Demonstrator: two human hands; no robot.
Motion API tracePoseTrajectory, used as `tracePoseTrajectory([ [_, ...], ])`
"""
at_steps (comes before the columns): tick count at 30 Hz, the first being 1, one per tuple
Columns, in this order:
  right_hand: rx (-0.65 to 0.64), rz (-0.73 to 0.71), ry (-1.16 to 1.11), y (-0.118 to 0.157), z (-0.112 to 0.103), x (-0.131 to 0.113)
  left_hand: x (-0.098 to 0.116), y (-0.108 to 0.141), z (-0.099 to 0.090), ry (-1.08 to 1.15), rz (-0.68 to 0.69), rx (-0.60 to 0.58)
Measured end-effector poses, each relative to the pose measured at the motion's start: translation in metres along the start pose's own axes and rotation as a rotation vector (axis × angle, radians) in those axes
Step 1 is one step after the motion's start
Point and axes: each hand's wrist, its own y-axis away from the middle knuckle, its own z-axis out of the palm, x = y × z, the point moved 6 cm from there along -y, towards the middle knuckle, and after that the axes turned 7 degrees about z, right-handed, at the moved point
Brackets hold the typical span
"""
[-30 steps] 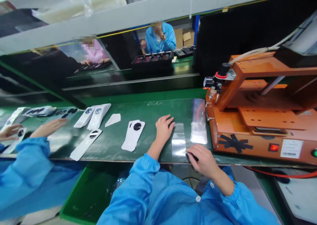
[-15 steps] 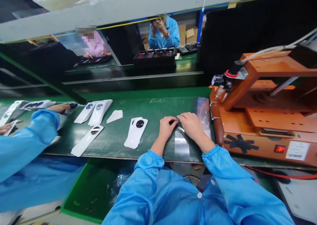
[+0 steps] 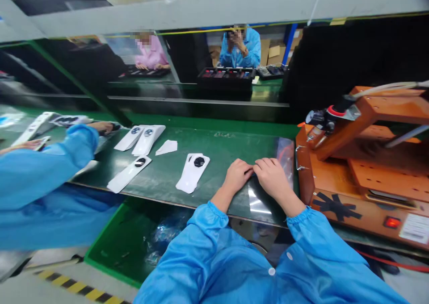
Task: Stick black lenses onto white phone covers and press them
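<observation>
My left hand (image 3: 237,176) and my right hand (image 3: 272,175) meet over the green bench, fingertips pinched together. A clear plastic film (image 3: 258,200) with bright reflections stretches from their fingertips toward the bench's front edge. Both hands appear closed on its far end, though the fingers cover the exact grip. To the left of my left hand lie overlapping white phone back covers (image 3: 191,174), the top one with a round black camera ring. Beside my right hand rests a clear sheet (image 3: 284,161) with a reddish line showing through.
An orange press machine (image 3: 355,170) stands at the right. Farther left are stacked white covers (image 3: 147,139), a white paper scrap (image 3: 166,147) and a single cover (image 3: 129,174). A co-worker's blue sleeve (image 3: 80,145) reaches in from the left. Below the edge sits a green bin (image 3: 114,250).
The view has shifted left, so the bench things appear farther right. My hands stay together over the film, with the fingertips drawn closer. The co-worker's arms remain at the left.
</observation>
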Motion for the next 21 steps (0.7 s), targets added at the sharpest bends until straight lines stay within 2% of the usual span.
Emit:
tracePoseTrajectory([
  [6,0.080,0.024,-0.050,0.011,0.003,0.005,0.015,0.012,-0.016,0.173,-0.074,0.103],
  [8,0.129,0.015,-0.160,0.017,0.002,0.000,0.021,0.028,-0.022,0.249,-0.133,0.158],
  [10,0.160,-0.023,-0.294,0.025,0.000,-0.015,0.020,0.054,-0.030,0.308,-0.250,0.266],
  [13,0.181,-0.114,-0.483,0.035,-0.005,-0.048,0.006,0.112,-0.051,0.351,-0.483,0.491],
  [16,0.207,-0.118,-0.693,0.044,-0.013,-0.070,-0.016,0.185,-0.093,0.281,-0.671,0.747],
  [19,0.233,0.057,-0.845,0.052,-0.010,-0.061,-0.039,0.269,-0.149,0.115,-0.796,0.985],
  [21,0.219,0.173,-0.889,0.059,0.000,-0.048,-0.056,0.324,-0.178,0.011,-0.868,1.079],
])
